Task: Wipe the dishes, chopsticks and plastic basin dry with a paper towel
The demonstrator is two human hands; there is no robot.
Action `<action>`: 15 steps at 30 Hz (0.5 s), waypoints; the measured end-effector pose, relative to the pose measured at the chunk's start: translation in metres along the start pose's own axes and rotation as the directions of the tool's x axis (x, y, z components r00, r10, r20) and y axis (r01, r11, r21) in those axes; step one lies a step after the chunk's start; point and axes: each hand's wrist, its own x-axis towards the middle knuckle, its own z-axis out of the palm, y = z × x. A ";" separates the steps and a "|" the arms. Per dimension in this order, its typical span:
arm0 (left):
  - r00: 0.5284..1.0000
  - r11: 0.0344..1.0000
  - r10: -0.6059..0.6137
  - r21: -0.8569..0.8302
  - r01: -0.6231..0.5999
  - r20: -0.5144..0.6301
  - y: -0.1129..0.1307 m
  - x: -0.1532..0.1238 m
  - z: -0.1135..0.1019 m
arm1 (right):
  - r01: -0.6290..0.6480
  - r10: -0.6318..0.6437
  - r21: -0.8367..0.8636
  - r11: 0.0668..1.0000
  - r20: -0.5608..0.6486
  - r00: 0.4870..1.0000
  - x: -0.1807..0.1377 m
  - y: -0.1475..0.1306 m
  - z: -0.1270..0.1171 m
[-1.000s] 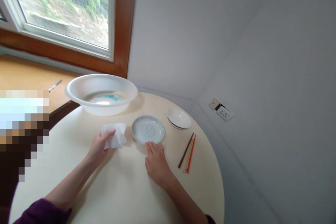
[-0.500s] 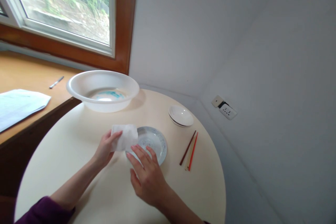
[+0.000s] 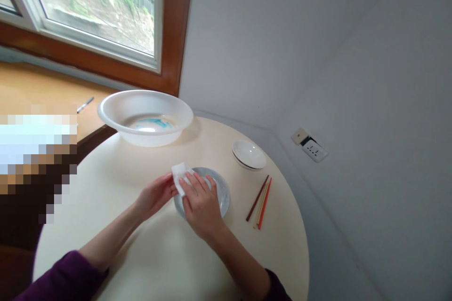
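Both hands meet at a folded white tissue [image 3: 178, 175] over the left side of a grey-blue patterned plate [image 3: 223, 193] on the table. My left hand [image 3: 157, 195] comes from the left, its fingers closed at the tissue's left edge; the fingertips are partly hidden. My right hand [image 3: 204, 207] lies palm down over the plate, its fingers pressed on the tissue. Most of the plate's middle is covered by the hand and tissue.
A large translucent basin [image 3: 144, 138] stands at the back of the round table [image 3: 158, 258]. Two stacked small white dishes [image 3: 249, 154] and several chopsticks [image 3: 259, 202] lie to the right. A pen [image 3: 85, 104] rests on the wooden desk [image 3: 42, 84] by the window.
My right hand has come down onto the tissue, which earlier was in my left hand alone. The tissue has moved right over the plate and folded smaller. The view has shifted slightly.
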 end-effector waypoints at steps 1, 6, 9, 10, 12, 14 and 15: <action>0.999 1.000 -0.003 0.018 0.003 0.036 -0.001 0.000 0.000 | -0.012 0.014 0.042 0.999 -0.039 0.999 0.000 0.004 -0.001; 0.996 0.975 0.067 0.210 -0.077 0.053 -0.002 0.000 0.000 | -0.248 0.311 0.391 0.886 -0.105 0.945 0.004 0.031 -0.011; 0.975 0.897 0.219 0.402 -0.184 -0.043 0.000 0.002 -0.003 | -0.455 0.587 0.566 0.687 -0.062 0.808 0.007 0.050 -0.022; 0.959 0.856 0.272 0.473 -0.207 -0.074 0.001 0.003 -0.004 | -0.478 0.635 0.589 0.652 -0.080 0.768 0.007 0.055 -0.026; 0.924 0.755 0.365 0.616 -0.224 -0.111 0.000 0.004 -0.006 | -0.449 0.643 0.580 0.680 -0.176 0.746 0.004 0.060 -0.032; 0.901 0.643 0.419 0.737 -0.209 -0.110 -0.002 0.006 -0.008 | -0.364 0.529 0.494 0.789 -0.245 0.813 0.001 0.060 -0.035; 0.893 0.585 0.438 0.786 -0.198 -0.101 -0.003 0.007 -0.009 | -0.310 0.427 0.437 0.844 -0.198 0.882 -0.002 0.058 -0.037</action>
